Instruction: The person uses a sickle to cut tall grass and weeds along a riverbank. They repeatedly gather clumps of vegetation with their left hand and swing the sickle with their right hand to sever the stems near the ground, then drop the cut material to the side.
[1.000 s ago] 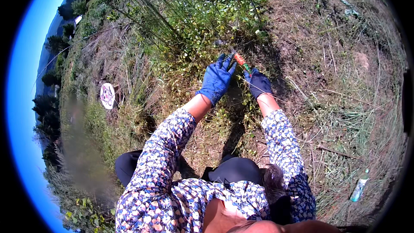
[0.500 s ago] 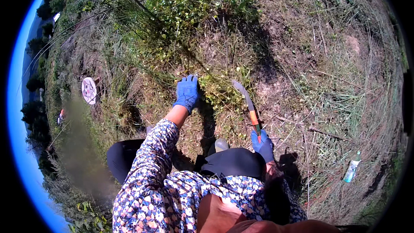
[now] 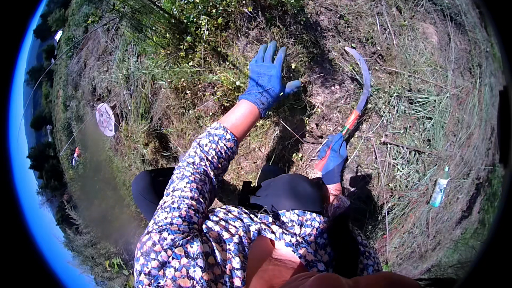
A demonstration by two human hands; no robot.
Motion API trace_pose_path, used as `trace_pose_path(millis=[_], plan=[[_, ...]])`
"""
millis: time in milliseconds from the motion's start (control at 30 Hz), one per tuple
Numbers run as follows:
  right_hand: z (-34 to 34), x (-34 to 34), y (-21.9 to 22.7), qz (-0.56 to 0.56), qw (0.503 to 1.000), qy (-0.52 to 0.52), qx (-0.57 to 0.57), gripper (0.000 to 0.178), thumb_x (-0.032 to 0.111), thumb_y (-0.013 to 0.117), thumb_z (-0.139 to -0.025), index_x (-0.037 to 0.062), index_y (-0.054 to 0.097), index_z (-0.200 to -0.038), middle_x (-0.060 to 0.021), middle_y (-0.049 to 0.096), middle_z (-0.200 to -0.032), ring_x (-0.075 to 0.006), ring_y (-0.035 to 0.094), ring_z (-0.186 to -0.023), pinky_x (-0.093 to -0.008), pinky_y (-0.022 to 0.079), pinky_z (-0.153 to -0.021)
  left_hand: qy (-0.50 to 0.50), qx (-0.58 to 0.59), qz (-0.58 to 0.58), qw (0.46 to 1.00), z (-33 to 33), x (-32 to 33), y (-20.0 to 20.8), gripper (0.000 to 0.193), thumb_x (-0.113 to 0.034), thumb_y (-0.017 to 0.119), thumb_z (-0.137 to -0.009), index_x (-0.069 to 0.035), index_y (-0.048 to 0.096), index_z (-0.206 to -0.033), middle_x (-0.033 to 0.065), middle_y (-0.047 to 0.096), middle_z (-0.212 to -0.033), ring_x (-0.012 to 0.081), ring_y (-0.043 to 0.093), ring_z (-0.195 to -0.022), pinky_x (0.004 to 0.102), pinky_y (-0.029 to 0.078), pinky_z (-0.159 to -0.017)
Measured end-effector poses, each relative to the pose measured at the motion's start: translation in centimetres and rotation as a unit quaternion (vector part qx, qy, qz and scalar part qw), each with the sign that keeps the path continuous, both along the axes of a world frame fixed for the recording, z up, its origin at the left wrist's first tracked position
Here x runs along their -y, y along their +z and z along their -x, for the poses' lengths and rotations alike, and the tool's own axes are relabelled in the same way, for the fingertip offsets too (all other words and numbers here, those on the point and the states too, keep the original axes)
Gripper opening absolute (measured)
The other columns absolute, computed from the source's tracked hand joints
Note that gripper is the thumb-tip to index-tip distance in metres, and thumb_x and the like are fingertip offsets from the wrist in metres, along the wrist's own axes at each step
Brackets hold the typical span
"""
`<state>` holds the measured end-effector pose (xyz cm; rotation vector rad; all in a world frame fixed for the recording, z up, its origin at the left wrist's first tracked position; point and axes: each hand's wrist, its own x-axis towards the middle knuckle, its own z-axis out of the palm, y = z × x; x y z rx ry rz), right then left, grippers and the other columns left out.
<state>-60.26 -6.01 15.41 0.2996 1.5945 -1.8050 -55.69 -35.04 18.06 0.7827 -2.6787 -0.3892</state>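
Note:
My left hand [image 3: 266, 79], in a blue work glove, reaches out over the weeds with its fingers spread and thumb apart. Nothing shows in it. In my right hand [image 3: 332, 154], also gloved in blue, is the red-orange handle of a sickle [image 3: 365, 80]. Its long curved blade points away from me and bends left at the tip, over bare soil and cut stalks. Beyond my left hand grows a patch of low green weeds [image 3: 224, 26]. Short yellowish grass lies between my left hand and my knees.
A bottle [image 3: 439, 188] with a pale label lies on cut grass at the right. On the left a round pale disc [image 3: 105, 119] stands among the grass. Tall thin stalks rise at the upper left. Another person [image 3: 76, 156] is small at the far left.
My left hand has lifted off the grass, moved right and farther out, and spread its fingers. My right hand has swung the sickle to the right and away from me.

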Motion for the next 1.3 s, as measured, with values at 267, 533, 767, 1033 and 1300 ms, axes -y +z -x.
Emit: trace_pose_path(millis=[267, 533, 767, 1033, 1300], plan=[[2.2, -4.1, -3.9, 0.139, 0.976, 0.014, 0.166, 0.016, 0.025, 0.055, -0.097, 0.0112, 0.052, -0.105, 0.0035, 0.05, -0.075, -0.0085, 0.047, -0.054, -0.0241, 0.039, -0.046, -0.034, 0.233, -0.088, 0.968, -0.3, -3.2, -7.8, 0.033, -0.014, 0.05, -0.089, -0.015, 0.052, -0.122, 0.0155, 0.057, -0.109, 0.0316, 0.061, -0.091, 0.0436, 0.052, -0.068], [-4.0, -4.3, -5.5, -0.461, 0.738, 0.397, -0.292, 0.03, 0.035, 0.055, -0.095, 0.0059, 0.058, -0.104, -0.0166, 0.062, -0.074, -0.0308, 0.061, -0.063, -0.0418, 0.045, -0.056, -0.056, 0.286, -0.105, 0.951, -4.4, 0.1, -4.4, 0.03, -0.012, 0.053, -0.086, -0.014, 0.056, -0.116, 0.0156, 0.059, -0.103, 0.0331, 0.064, -0.091, 0.0463, 0.053, -0.069], [-7.6, -7.0, -3.3, -0.382, 0.813, 0.379, -0.223, 0.033, 0.038, 0.058, -0.093, 0.0071, 0.058, -0.104, -0.0195, 0.063, -0.076, -0.0345, 0.064, -0.065, -0.0432, 0.046, -0.055, 0.079, 0.249, -0.013, 0.965, -21.9, 5.5, -7.9, 0.029, -0.015, 0.058, -0.085, -0.014, 0.059, -0.114, 0.0134, 0.06, -0.104, 0.0327, 0.062, -0.095, 0.0438, 0.052, -0.076], [1.1, 17.9, -4.0, -0.295, 0.766, 0.464, -0.334, 0.033, 0.038, 0.052, -0.096, 0.0059, 0.055, -0.102, -0.0195, 0.061, -0.072, -0.0357, 0.061, -0.062, -0.0431, 0.045, -0.053, 0.114, 0.117, 0.11, 0.98, -10.2, 3.3, -3.7, 0.074, -0.034, 0.068, -0.082, -0.012, 0.037, -0.145, 0.0144, 0.05, -0.134, 0.0346, 0.051, -0.119, 0.0462, 0.047, -0.09], [-3.3, 9.1, -4.9, -0.324, 0.729, 0.502, -0.335, 0.031, 0.034, 0.053, -0.097, 0.0038, 0.057, -0.098, -0.0196, 0.065, -0.076, -0.0372, 0.064, -0.071, -0.0456, 0.048, -0.061, 0.137, 0.343, -0.074, 0.926, -14.7, 6.7, -8.8, 0.019, -0.016, 0.055, -0.085, -0.011, 0.061, -0.102, 0.0127, 0.065, -0.097, 0.0309, 0.062, -0.095, 0.0434, 0.051, -0.081]])
